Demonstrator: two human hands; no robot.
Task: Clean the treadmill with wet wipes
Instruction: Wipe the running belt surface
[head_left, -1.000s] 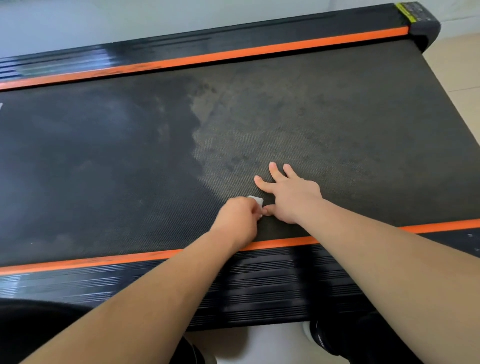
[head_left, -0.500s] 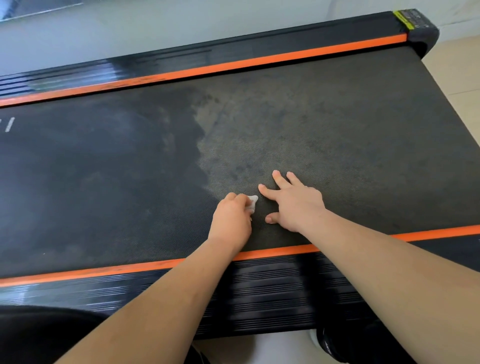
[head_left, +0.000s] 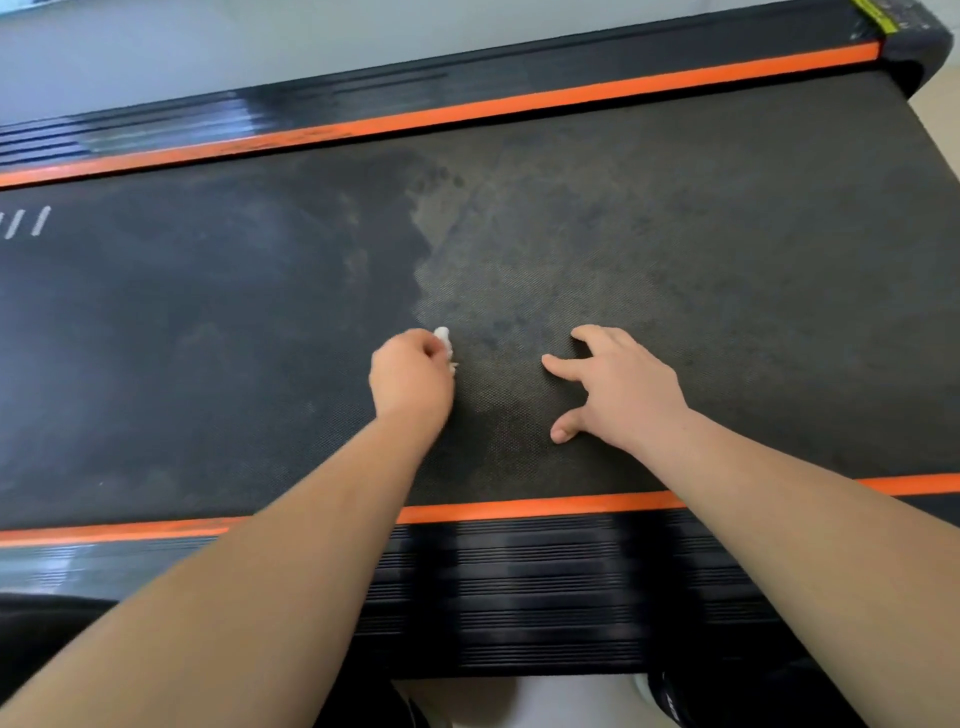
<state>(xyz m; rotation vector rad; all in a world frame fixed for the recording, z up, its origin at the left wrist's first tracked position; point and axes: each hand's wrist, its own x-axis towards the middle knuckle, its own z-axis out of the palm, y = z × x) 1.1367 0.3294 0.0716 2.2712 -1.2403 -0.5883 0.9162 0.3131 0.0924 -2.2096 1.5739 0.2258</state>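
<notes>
A black treadmill belt (head_left: 701, 249) fills the head view, darker and wet-looking on its left half, dull and dusty on the right. My left hand (head_left: 413, 379) is closed around a small crumpled white wet wipe (head_left: 443, 340) and presses it on the belt at the border between the two areas. Only a corner of the wipe shows past the fingers. My right hand (head_left: 618, 389) rests flat on the dusty part, fingers spread, a short way right of the left hand.
Orange stripes run along the near side rail (head_left: 519, 509) and far side rail (head_left: 571, 98), each with ribbed black footboards. The belt's end cap (head_left: 914, 47) sits at the top right, with pale floor (head_left: 945, 114) beyond. My dark shoes show at the bottom edge.
My left hand with the wipe has slid away from me and to the left. My hands, touching a second ago, now lie apart, and my right hand's fingers have spread.
</notes>
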